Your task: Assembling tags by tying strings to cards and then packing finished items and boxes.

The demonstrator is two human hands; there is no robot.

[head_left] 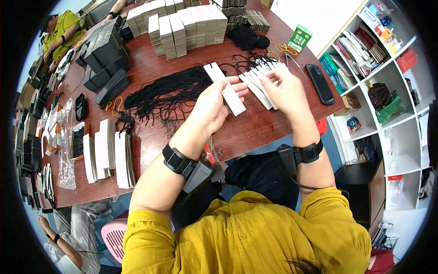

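Note:
A long pale tag (pixel 234 102) with a small hole at its upper end lies across the palm of my left hand (pixel 213 106). The thumb rests over it, and the fingers curl behind. My right hand (pixel 289 93), slightly blurred, has its thumb and forefinger bent together above a fanned row of similar white tags (pixel 256 89). Whatever those fingertips pinch is too small to make out. Black cords (pixel 248 60) trail at the tags' far ends. Left of my left hand spreads a thick bundle of black strings (pixel 169 91).
Tall stacks of pale cards (pixel 187 32) stand at the back, with black boxes (pixel 104 52) to their left. More tag stacks (pixel 122 160) sit at the near left. A phone (pixel 319 84), scissors (pixel 295 64) and a green box (pixel 300 38) lie rightward. Co-workers sit left.

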